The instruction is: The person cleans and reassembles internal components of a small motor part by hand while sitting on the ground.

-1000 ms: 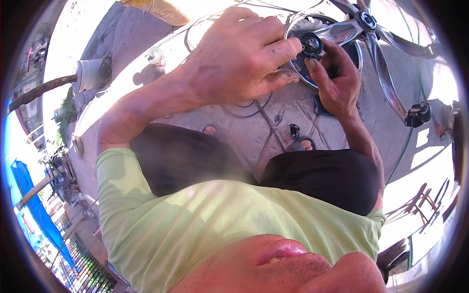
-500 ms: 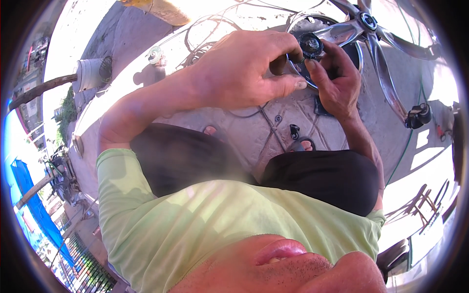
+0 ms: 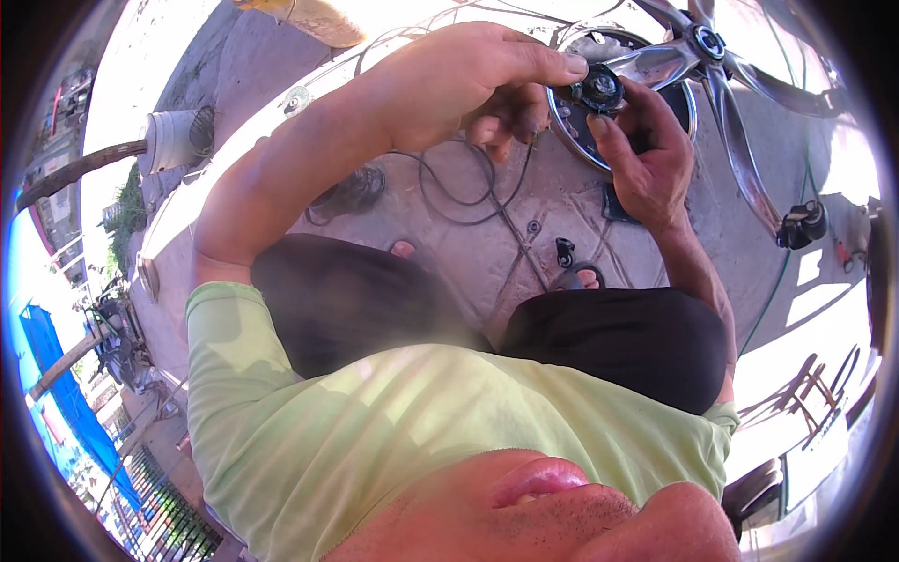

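A small round black caster wheel (image 3: 602,87) with a paler, worn hub is held up in front of me. My right hand (image 3: 651,155) grips it from the right, thumb below and fingers curled behind. At its left edge my left hand (image 3: 496,80) pinches a dark part of it, thumb on top and the other fingers bent underneath; the exact contact is partly hidden. Behind the hands lies a black disc with a silver rim (image 3: 694,126). Beside that stands a chrome star-shaped chair base (image 3: 704,42), with a black caster (image 3: 803,223) on one leg.
A small black part (image 3: 565,251) and a ring (image 3: 534,227) lie on the floor near my foot, with a dark flat piece (image 3: 613,202) farther right. Loops of dark cable (image 3: 459,220) cross the floor. At left stands a white bucket (image 3: 173,145); a green hose (image 3: 773,292) runs at right.
My left wrist has turned and the hand moved up, its thumb swinging from below to the top of the caster wheel. My right hand has stayed nearly in place.
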Demonstrator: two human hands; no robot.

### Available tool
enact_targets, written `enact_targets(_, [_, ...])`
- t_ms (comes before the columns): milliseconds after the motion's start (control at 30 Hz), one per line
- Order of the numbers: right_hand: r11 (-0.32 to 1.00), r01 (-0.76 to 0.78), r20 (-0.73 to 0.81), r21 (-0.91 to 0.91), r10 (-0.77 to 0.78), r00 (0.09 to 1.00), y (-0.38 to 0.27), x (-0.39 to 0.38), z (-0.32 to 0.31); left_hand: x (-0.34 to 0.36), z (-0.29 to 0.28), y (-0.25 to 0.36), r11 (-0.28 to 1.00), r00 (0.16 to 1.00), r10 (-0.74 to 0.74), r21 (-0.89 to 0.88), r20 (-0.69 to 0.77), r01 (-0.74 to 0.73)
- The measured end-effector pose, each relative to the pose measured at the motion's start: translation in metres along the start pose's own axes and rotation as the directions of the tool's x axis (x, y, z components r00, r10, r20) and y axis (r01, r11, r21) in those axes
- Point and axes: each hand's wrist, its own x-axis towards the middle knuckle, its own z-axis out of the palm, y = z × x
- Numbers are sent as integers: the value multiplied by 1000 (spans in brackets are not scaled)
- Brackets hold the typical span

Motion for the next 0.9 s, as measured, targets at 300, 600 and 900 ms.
enact_targets(300, [1000, 18, -20, -1, -18, 1000, -1, 2, 0, 1, 0, -8, 756, 925, 379, 565, 35, -331])
enact_targets(600, [997, 9, -24, 73, -7, 1000, 2, 2, 0, -1, 9, -22, -35, 631, 727, 933, 270, -359])
enact_targets(900, [997, -29, -33, 74, 31, 999, -5, 5, 1, 8, 16, -23, -302, 570, 742, 935, 353, -186])
